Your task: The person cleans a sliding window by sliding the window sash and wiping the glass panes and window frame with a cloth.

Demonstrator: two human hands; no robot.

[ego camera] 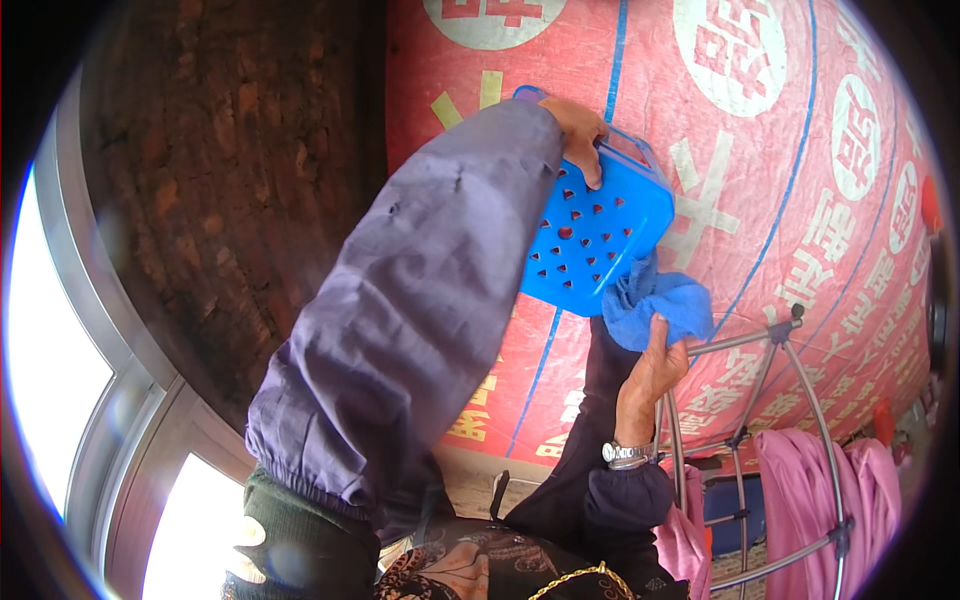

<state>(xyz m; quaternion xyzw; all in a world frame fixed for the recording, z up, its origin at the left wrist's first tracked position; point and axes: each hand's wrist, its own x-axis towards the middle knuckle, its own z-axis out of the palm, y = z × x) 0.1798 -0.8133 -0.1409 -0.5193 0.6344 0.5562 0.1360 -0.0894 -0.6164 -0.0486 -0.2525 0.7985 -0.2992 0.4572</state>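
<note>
A blue plastic basket [611,217] with rows of small triangular holes is held tilted over a red printed sheet [750,225]. My left hand [581,139] grips its upper rim, the thumb lying on the blue plastic. Bunched in my right hand [656,367] is a blue cloth [660,304], which touches the basket's lower right corner. A wristwatch is on my right wrist. Part of the basket is hidden behind my left sleeve.
To the right stands a metal tube rack [814,390] with pink fabric [795,480] by it. A dark, rough brown surface [225,172] lies at the upper left, beside a metal-framed window [124,360].
</note>
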